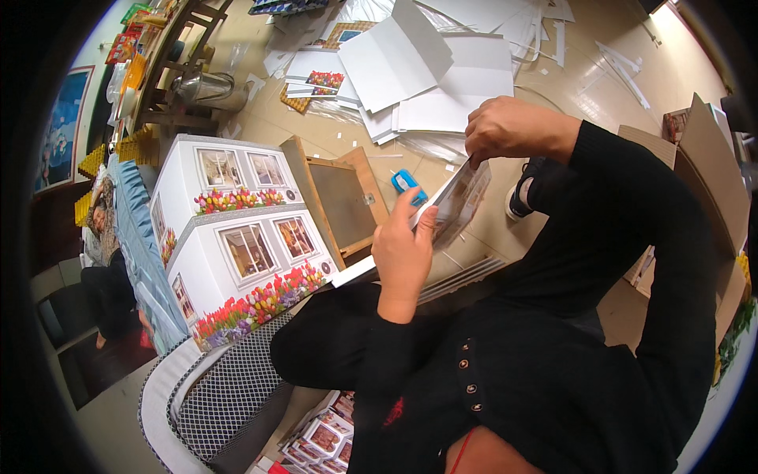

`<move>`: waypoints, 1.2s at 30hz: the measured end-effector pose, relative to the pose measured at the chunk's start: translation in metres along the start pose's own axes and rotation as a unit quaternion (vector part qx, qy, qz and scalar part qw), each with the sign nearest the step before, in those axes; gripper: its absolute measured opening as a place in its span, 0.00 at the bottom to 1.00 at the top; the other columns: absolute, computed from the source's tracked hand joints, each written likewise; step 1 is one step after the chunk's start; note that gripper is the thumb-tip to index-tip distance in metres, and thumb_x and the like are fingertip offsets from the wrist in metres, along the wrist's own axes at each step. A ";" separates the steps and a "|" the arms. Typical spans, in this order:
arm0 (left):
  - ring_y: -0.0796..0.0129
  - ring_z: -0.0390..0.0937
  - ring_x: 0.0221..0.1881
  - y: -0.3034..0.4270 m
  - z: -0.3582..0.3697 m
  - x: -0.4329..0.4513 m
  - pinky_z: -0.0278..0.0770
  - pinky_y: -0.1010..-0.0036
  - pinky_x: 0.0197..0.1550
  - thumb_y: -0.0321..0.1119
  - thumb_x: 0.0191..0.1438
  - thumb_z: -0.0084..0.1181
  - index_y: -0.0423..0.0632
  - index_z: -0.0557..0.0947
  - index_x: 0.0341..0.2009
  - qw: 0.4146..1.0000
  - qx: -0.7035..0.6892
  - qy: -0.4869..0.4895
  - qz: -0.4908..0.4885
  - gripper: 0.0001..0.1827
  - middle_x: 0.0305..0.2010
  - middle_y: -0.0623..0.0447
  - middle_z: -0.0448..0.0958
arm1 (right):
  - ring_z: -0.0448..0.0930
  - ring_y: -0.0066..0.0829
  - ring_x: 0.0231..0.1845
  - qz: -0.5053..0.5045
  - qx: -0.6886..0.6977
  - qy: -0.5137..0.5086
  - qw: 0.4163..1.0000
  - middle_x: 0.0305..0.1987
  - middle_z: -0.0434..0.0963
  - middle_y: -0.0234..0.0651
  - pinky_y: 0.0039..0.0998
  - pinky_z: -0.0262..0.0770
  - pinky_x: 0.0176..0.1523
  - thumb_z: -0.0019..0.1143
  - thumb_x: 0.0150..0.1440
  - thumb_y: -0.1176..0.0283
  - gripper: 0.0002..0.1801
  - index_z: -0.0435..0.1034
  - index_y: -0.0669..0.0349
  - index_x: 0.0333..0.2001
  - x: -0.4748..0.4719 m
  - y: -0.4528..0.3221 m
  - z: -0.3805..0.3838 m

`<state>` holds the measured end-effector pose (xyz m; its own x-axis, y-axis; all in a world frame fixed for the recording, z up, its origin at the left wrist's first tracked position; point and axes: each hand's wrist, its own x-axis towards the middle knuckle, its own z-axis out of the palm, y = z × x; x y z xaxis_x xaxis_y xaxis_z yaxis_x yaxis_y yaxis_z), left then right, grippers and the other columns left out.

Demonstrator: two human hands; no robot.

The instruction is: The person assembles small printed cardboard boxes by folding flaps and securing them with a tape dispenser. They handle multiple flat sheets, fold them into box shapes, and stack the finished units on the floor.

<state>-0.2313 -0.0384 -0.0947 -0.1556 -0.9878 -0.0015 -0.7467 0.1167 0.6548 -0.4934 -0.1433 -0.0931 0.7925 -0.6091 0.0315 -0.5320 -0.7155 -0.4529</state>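
Note:
A printed cardboard panel [465, 204] is held up at a slant between my hands. My left hand [405, 255] grips its near edge, thumb on the printed face and fingers behind. My right hand [509, 130] pinches the panel's top corner. To the left stands a white cardboard model house [204, 246], printed with windows and rows of tulips. A white strip [355, 272] runs from below my left hand towards the house's base. Beyond the left hand, a small blue plastic object [408, 185] shows; its kind is unclear.
A wooden frame [362, 178] stands beside the house. White cardboard sheets [397, 62] and scraps cover the floor ahead. Cardboard boxes [710, 178] stand at right. A metal pail [207, 90] is by a laden table at upper left. A checked-fabric chair [231, 391] lies below the house.

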 end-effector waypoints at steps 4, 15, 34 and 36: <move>0.75 0.75 0.34 -0.019 -0.009 0.001 0.72 0.78 0.38 0.29 0.57 0.63 0.41 0.79 0.47 0.958 -0.242 -0.077 -0.130 0.14 0.31 0.56 0.78 | 0.81 0.40 0.38 0.012 0.019 0.040 0.999 0.31 0.81 0.37 0.38 0.77 0.42 0.65 0.51 0.67 0.08 0.80 0.58 0.32 0.000 -0.009 -0.008; 0.76 0.71 0.34 -0.028 0.006 -0.004 0.70 0.79 0.38 0.25 0.51 0.65 0.38 0.82 0.39 0.909 -0.375 -0.100 -0.154 0.10 0.32 0.57 0.74 | 0.80 0.41 0.36 0.023 0.120 0.015 0.992 0.32 0.81 0.38 0.38 0.76 0.41 0.64 0.53 0.67 0.09 0.78 0.61 0.35 0.010 -0.046 0.007; 0.57 0.76 0.34 0.012 0.020 -0.001 0.63 0.66 0.47 0.34 0.48 0.65 0.48 0.83 0.25 0.996 -0.054 0.017 0.075 0.06 0.26 0.55 0.79 | 0.82 0.40 0.35 0.246 0.279 -0.131 0.919 0.33 0.82 0.40 0.36 0.74 0.39 0.63 0.52 0.61 0.13 0.79 0.59 0.35 0.012 -0.063 0.020; 0.58 0.76 0.35 0.017 0.018 -0.002 0.63 0.66 0.48 0.34 0.48 0.65 0.48 0.83 0.26 0.996 -0.034 0.021 0.078 0.05 0.28 0.55 0.79 | 0.81 0.39 0.36 0.256 0.286 -0.146 0.912 0.33 0.82 0.39 0.37 0.74 0.39 0.62 0.53 0.61 0.13 0.78 0.58 0.35 0.012 -0.060 0.022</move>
<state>-0.2552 -0.0329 -0.0973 -0.2383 -0.9618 0.1345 -0.6702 0.2631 0.6940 -0.4451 -0.0996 -0.0853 0.5741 -0.6357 -0.5160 -0.6782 -0.0161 -0.7347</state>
